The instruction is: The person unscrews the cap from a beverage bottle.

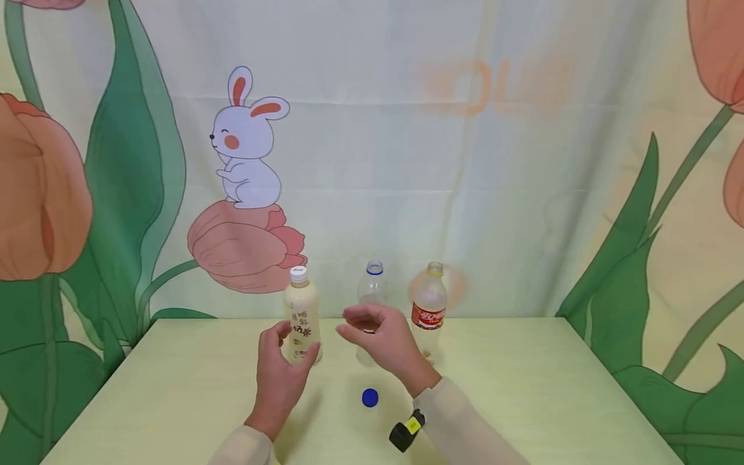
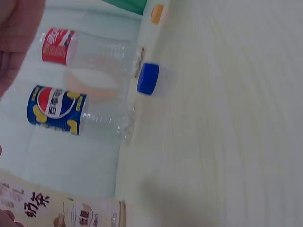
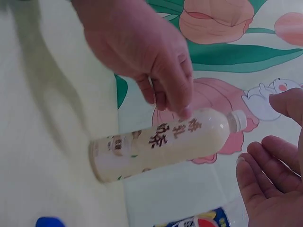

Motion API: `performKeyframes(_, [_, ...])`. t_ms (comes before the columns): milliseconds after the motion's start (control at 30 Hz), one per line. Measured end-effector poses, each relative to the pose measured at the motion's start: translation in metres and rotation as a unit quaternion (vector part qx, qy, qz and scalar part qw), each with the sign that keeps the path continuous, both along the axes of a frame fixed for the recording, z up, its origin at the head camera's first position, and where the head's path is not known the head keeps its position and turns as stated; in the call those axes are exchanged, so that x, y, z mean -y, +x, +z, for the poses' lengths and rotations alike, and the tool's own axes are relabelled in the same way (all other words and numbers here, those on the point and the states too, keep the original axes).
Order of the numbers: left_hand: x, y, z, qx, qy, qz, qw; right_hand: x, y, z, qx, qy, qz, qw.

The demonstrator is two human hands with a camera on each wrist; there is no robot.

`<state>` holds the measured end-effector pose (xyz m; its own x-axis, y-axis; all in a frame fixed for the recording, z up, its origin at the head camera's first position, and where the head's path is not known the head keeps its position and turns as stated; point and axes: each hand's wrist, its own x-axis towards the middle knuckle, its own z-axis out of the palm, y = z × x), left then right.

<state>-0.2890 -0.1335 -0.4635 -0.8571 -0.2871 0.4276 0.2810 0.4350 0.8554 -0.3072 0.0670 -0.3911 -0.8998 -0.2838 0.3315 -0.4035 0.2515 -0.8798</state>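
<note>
A full milk tea bottle [image 1: 301,310] with a white cap stands upright on the table. My left hand [image 1: 283,378] is at its front, thumb and fingers spread apart near its two sides; contact is unclear. Just right of it, my right hand [image 1: 380,336] hovers with loosely curved fingers and nothing in them. Behind that hand stands a clear, uncapped bottle [image 1: 372,290] with a blue neck ring; its blue Pepsi label [image 2: 57,109] shows in the left wrist view. A blue bottle cap [image 1: 370,398] lies on the table below the right hand.
Right of the Pepsi bottle stands another uncapped clear bottle [image 1: 429,300] with a red label and yellow neck ring. A printed cloth [image 1: 372,161] with tulips and a rabbit hangs behind the pale table [image 1: 523,381]. A black device [image 1: 405,431] sits at my right wrist.
</note>
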Motion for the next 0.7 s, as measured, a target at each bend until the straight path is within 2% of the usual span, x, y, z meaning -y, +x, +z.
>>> performKeyframes(100, [0.008,-0.008,-0.001,0.014,0.003,0.005,0.9999,0.012,-0.003,0.013,-0.008,-0.005,-0.004,0.9999])
performKeyframes(267, [0.022,-0.023,-0.002,0.062,-0.003,-0.004,0.9981,0.033,-0.015,0.028,-0.007,-0.027,-0.017,0.9995])
performKeyframes(567, [0.041,-0.052,-0.003,0.127,0.022,-0.078,0.9886,0.071,-0.04,0.044,0.016,-0.052,-0.042,0.9976])
performKeyframes(700, [0.042,-0.062,-0.004,0.156,0.031,-0.102,0.9819,0.083,-0.049,0.048,0.001,-0.038,-0.064,0.9973])
